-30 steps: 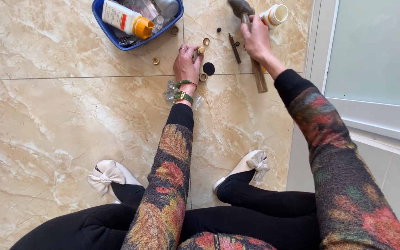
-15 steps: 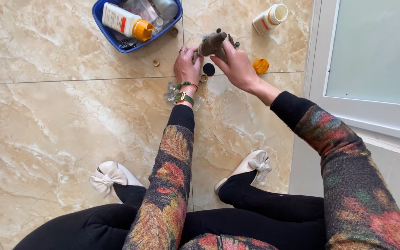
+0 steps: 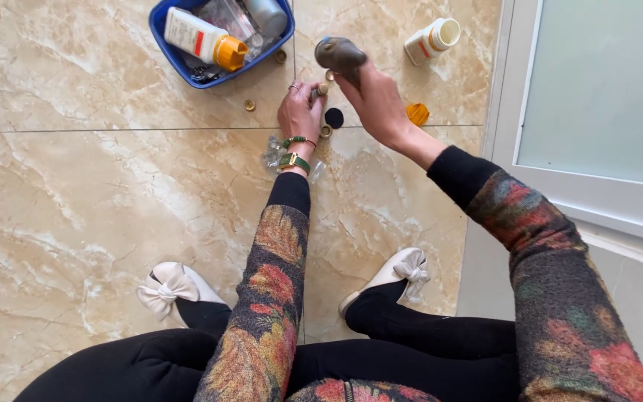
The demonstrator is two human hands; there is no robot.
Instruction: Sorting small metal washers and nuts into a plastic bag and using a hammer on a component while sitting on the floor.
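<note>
So, closest to the camera you've got black-trousered legs folded on the beige marble-look tiled floor (image 3: 98, 223), with two white bow-topped slippers, one on the left (image 3: 167, 290) and one on the right (image 3: 400, 272). Both arms are in floral knit sleeves reaching forward. The left hand (image 3: 299, 112), wearing a green-strapped wristwatch (image 3: 293, 160) and a beaded bracelet, is down at the floor with its fingers pinched narrow around a small brass-coloured metal piece (image 3: 321, 90). Crumpled clear plastic wrap (image 3: 273, 155) lies just beside that wrist. The right hand (image 3: 377, 100) is closed around the handle of a dark-headed hammer (image 3: 338, 53), with the head held up above the floor, just over and to the right of the brass piece. Near the two hands sit a small black round disc (image 3: 334, 117), a brass ring (image 3: 326, 132) and an orange plastic cap (image 3: 417, 113). Farther out there's a white pill bottle lying open (image 3: 432, 41), another little brass ring (image 3: 249, 105), and a blue plastic tub (image 3: 180, 59) holding a white bottle with an orange cap (image 3: 206, 39) plus some other containers.
</note>
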